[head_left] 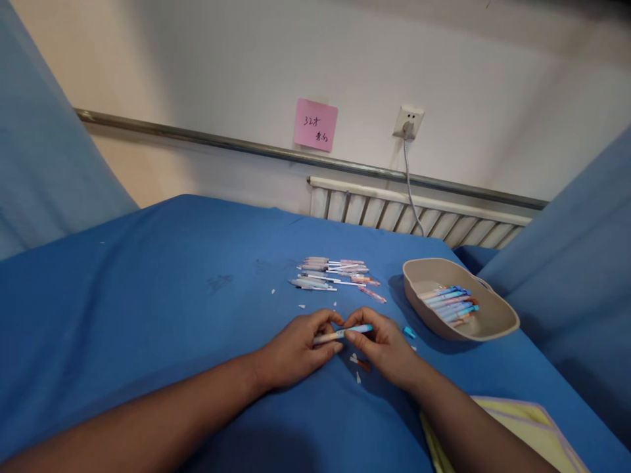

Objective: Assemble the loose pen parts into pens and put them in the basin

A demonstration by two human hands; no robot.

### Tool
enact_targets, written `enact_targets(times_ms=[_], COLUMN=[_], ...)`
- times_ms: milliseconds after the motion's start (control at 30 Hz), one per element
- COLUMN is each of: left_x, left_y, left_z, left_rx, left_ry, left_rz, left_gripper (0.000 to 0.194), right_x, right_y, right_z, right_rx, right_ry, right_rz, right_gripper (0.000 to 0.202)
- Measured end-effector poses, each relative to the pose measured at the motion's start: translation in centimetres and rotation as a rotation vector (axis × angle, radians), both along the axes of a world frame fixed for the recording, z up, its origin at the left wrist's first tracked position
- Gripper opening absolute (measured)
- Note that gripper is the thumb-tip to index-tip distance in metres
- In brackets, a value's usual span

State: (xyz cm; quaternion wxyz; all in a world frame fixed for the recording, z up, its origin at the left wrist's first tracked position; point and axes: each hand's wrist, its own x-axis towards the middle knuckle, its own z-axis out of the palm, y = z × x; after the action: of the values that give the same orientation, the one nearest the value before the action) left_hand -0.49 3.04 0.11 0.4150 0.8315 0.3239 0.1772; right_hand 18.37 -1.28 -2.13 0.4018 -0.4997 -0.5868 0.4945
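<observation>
A pen (pixel 340 334) with a peach end and a light blue end lies level between my two hands. My left hand (pixel 308 341) is closed around its peach end. The fingertips of my right hand (pixel 377 341) pinch it near the blue end. Beyond my hands, a loose pile of pen parts (pixel 320 269) lies on the blue cloth, with pale barrels, white refills and pink patterned pieces. A small blue cap (pixel 409 332) rests right of my right hand. An orange-brown piece (pixel 363 365) and small white tips (pixel 358 378) lie just below it.
A beige basket (pixel 507 322) holding several pens (pixel 451 303) stands at the right. A yellow cloth or bag (pixel 522 427) lies at the front right. Behind the blue-covered table (pixel 148 276) are a metal rail, a radiator (pixel 374 210) and a plugged-in cable (pixel 409 177). Blue curtains hang on both sides.
</observation>
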Motion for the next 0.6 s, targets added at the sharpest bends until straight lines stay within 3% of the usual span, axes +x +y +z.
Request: enact_targets(times_ms=[400,600], left_x=[-0.1,-0.15], left_y=[-0.57,-0.91], left_z=[0.13,0.5], left_rx=[-0.043,-0.009], left_ry=[-0.058,-0.06], left_rz=[-0.026,-0.014], left_gripper=[0.028,0.031], right_x=[0.61,0.32], right_y=[-0.26,-0.41], right_z=[0.49,0.78], right_rx=[0.195,0.309], right_ry=[-0.19,-0.247], right_rz=[0.081,0.047], right_gripper=[0.009,0.009])
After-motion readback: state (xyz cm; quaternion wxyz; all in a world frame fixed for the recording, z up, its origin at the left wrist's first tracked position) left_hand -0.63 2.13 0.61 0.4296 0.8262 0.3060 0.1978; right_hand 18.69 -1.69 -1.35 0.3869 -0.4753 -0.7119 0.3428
